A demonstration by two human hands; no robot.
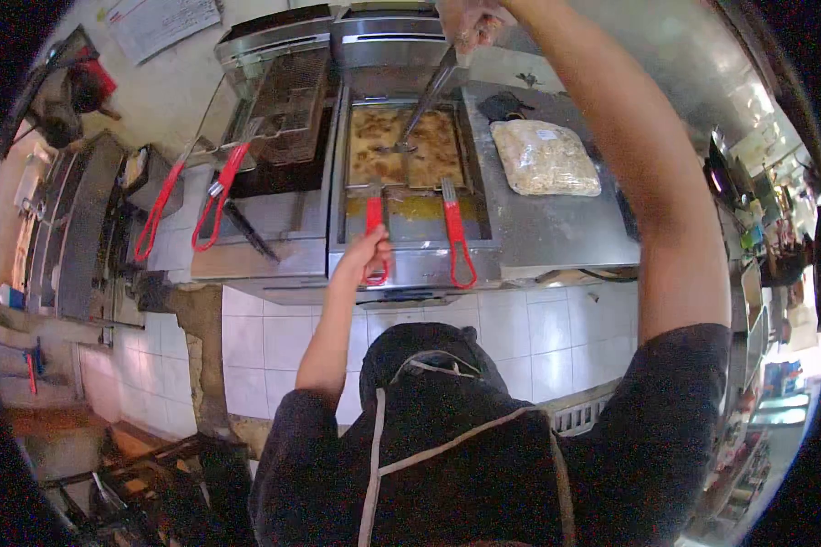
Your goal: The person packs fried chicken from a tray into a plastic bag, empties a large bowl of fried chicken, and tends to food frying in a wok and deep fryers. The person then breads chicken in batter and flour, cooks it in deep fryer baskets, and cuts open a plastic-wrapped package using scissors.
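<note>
As my left hand (pixel 374 255) closes around the near end of a red basket handle (pixel 375 215) at the front of the fryer (pixel 420 245), my right hand (pixel 474 24), in a clear plastic glove, grips the top of a long metal utensil (pixel 431 98) that slants down into the vat. Its lower end meets the browned food (pixel 433 162) floating at the surface, behind the handle in my left hand. A second red handle (pixel 458 244) hangs over the fryer's front edge, just to the right. On the steel counter (pixel 556 239) to the right lies a clear plastic bag (pixel 545 159) of pale contents, near a dark, crumpled item (pixel 504 107) whose nature I cannot tell. Left of the vat, two more red handles, one farther out (pixel 161 210) and one nearer (pixel 221 201), slant toward me beside a wire rack (pixel 292 96).
</note>
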